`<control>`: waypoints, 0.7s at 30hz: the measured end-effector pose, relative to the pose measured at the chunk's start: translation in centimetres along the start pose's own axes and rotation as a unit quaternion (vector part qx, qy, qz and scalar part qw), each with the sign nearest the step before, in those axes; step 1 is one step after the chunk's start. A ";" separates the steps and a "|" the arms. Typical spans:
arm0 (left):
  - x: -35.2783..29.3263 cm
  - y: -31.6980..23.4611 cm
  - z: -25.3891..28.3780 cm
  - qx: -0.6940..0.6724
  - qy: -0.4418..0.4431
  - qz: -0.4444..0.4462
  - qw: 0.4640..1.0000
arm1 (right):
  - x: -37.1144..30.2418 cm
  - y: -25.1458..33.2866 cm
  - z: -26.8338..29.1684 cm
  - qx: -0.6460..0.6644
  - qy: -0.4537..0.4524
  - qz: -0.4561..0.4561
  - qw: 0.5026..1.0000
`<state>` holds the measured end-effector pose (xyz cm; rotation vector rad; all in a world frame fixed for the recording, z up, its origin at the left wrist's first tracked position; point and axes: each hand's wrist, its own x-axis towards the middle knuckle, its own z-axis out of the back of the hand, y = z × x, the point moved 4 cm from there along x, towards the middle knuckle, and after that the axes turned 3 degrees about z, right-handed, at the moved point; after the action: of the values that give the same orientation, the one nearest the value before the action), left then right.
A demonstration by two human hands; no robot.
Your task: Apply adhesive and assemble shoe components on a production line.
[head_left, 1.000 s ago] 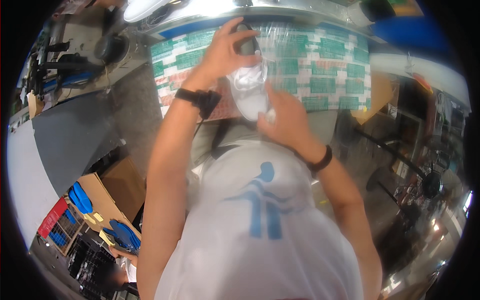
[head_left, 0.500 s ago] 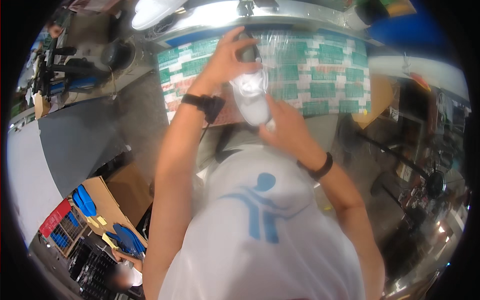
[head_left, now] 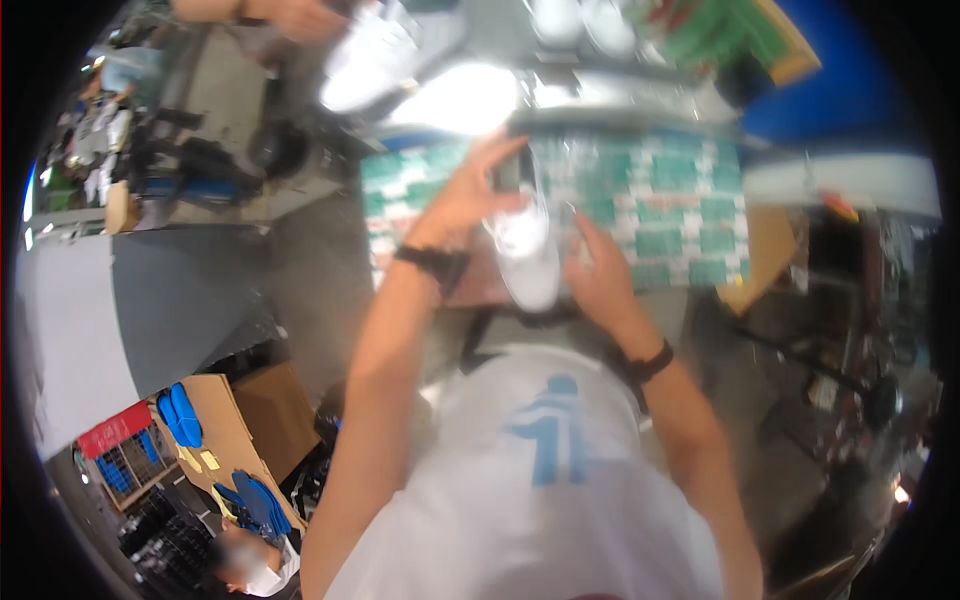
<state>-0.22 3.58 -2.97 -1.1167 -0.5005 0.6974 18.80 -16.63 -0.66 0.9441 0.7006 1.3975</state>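
While the left hand (head_left: 478, 198) has the far end of a white lace-up sneaker (head_left: 530, 280), its thumb and index finger are curved around the dark opening at the heel, so yeah, that one's gripping the shoe. The right hand (head_left: 603, 275) is just beside the sneaker's right side, index finger pointing away from the body. It's too smeared for me to tell whether those fingers are pinching anything or even touching the shoe.

The sneaker sits roughly mid-view with its toe toward the wearer, right around the near edge of the table (head_left: 690, 215), which has a green-and-white patterned covering. Can't tell if the sole is actually resting on it or being held up a bit.

There's a dark wristband (head_left: 435, 262) on the left wrist and another black band (head_left: 652, 362) on the right, plus a white shirt (head_left: 540, 500) with a blue figure on it. Past the table you get a big blurry white shoe (head_left: 370, 62) with somebody else's hand (head_left: 305, 15) near it, and a pair of white shoes (head_left: 585, 22) farther right. Down at lower left there's a cardboard box (head_left: 275, 415) next to blue, sole-shaped pieces (head_left: 180, 415), and another person (head_left: 255, 560) below those.
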 end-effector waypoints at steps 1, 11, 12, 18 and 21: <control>-1.1 0.0 0.2 -0.154 -0.014 0.060 0.986 | 0.2 -2.3 -1.4 -0.040 -0.006 -0.055 0.998; -11.1 1.5 -4.6 -0.455 -0.221 0.342 0.792 | 0.9 -2.6 -6.3 0.013 0.125 -0.056 0.990; -11.3 1.7 -4.1 -0.453 -0.222 0.342 0.793 | 1.5 -3.3 -6.0 -0.073 0.072 0.011 0.995; -8.8 0.3 2.1 -0.240 -0.308 0.288 0.874 | 5.2 -12.6 0.7 -0.248 -0.061 0.051 0.965; -4.1 -2.3 8.4 -0.046 -0.282 0.198 0.937 | 4.3 -14.2 1.7 -0.289 -0.070 0.051 0.953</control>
<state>-8.20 5.29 2.19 -1.1107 -0.8106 1.3796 27.57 -11.67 -11.63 0.6057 0.1139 1.4918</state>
